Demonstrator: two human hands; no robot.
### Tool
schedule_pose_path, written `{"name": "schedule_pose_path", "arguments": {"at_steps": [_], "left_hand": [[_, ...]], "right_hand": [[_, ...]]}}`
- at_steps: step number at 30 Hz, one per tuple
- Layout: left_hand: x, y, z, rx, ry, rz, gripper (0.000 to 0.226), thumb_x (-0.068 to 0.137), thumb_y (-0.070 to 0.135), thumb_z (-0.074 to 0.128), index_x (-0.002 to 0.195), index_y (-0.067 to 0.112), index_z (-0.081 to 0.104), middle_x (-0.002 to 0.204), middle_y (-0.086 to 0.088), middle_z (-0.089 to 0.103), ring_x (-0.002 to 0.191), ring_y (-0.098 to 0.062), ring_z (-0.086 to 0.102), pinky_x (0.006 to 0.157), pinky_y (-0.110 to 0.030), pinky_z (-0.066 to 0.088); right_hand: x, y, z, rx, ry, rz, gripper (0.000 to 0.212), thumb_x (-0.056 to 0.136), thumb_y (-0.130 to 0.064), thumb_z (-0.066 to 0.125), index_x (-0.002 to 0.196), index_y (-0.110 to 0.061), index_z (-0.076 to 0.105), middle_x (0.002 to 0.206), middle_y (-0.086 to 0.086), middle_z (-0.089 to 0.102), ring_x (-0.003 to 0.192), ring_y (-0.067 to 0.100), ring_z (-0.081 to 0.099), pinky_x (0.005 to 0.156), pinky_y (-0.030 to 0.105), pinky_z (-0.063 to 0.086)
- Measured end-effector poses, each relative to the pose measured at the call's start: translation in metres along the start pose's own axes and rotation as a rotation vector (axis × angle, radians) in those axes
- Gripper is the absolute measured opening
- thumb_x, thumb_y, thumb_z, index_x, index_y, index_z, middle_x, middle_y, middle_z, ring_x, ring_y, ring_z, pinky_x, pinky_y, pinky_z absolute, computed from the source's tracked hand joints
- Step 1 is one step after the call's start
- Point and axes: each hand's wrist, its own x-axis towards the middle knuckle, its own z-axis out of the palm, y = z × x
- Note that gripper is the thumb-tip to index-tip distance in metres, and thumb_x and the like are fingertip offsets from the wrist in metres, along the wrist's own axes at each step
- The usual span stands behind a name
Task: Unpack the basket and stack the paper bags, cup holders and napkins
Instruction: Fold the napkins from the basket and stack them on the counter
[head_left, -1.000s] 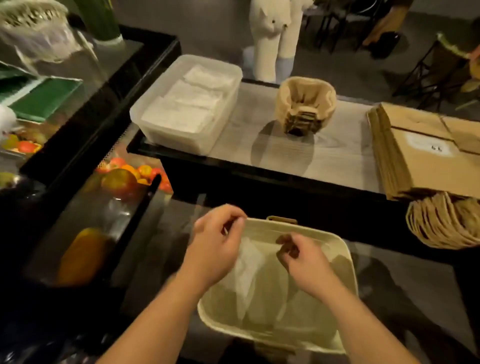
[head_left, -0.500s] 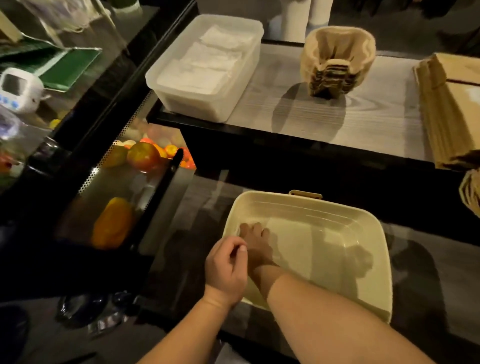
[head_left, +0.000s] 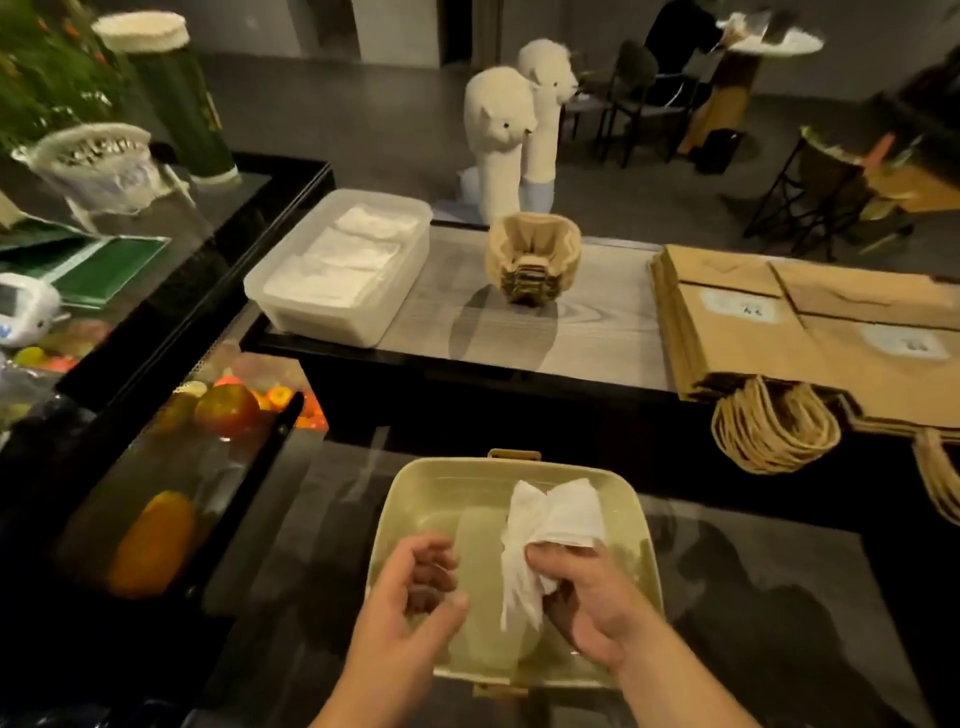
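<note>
Right hand (head_left: 592, 597) grips a crumpled napkin (head_left: 556, 519) over the near basket (head_left: 410, 509), left hand (head_left: 415, 597) loosely curled, empty (napkin tub (head_left: 322, 322) sits far left): wadded paper may tear or stack unevenly there.

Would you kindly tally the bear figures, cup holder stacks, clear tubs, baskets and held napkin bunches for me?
bear figures: 2
cup holder stack: 1
clear tub: 1
basket: 1
napkin bunch in right hand: 1
Total: 6
</note>
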Motion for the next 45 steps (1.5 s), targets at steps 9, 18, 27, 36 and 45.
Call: {"name": "schedule_pose_path", "arguments": {"at_steps": [9, 18, 27, 36, 45], "left_hand": [[-0.015, 0.090, 0.061, 0.222, -0.179, 0.355, 0.046, 0.079, 0.068, 0.058, 0.122, 0.052, 0.062, 0.120, 0.017, 0.060, 0.116, -0.010, 0.057, 0.093, -0.022, 0.046], [-0.021, 0.123, 0.090, -0.099, -0.170, -0.043, 0.028, 0.096, 0.040, 0.057, 0.096, 0.018, 0.074, 0.101, -0.004, 0.074, 0.094, -0.018, 0.068, 0.085, -0.031, 0.053], [-0.008, 0.118, 0.082, -0.949, -0.376, -0.474, 0.074, 0.098, 0.063, 0.042, 0.135, 0.002, 0.065, 0.141, -0.022, 0.060, 0.130, -0.038, 0.058, 0.118, -0.048, 0.035], [0.010, 0.097, 0.078, -0.907, -0.277, -0.469, 0.052, 0.104, 0.031, 0.037, 0.139, -0.002, 0.055, 0.134, -0.027, 0.064, 0.128, -0.042, 0.060, 0.112, -0.052, 0.041], [0.024, 0.097, 0.068, -0.713, -0.094, -0.413, 0.046, 0.108, 0.038, 0.037, 0.125, 0.009, 0.068, 0.118, -0.021, 0.074, 0.108, -0.036, 0.071, 0.099, -0.051, 0.051]], "right_hand": [[-0.046, -0.051, 0.007, 0.430, -0.492, -0.242, 0.096, 0.085, -0.016, 0.074, 0.161, -0.008, 0.015, 0.153, 0.032, 0.017, 0.140, 0.052, 0.026, 0.117, 0.061, 0.030], [-0.064, -0.063, 0.004, 0.316, -0.588, -0.194, 0.097, 0.099, -0.041, 0.063, 0.160, -0.011, -0.005, 0.146, 0.032, 0.043, 0.134, 0.047, 0.044, 0.112, 0.061, 0.035], [-0.066, -0.063, 0.015, -0.242, -0.402, -0.453, 0.087, 0.084, -0.043, 0.078, 0.154, -0.019, 0.032, 0.146, 0.009, 0.058, 0.134, 0.031, 0.055, 0.107, 0.044, 0.048], [-0.061, -0.077, 0.015, 0.224, -0.277, -0.400, 0.085, 0.050, -0.041, 0.096, 0.126, -0.013, 0.071, 0.140, 0.015, 0.062, 0.128, 0.030, 0.060, 0.096, 0.043, 0.057], [-0.048, -0.091, 0.012, 0.328, -0.165, -0.341, 0.082, 0.043, -0.038, 0.097, 0.116, -0.009, 0.076, 0.131, 0.020, 0.066, 0.116, 0.037, 0.067, 0.099, 0.054, 0.051]]}}
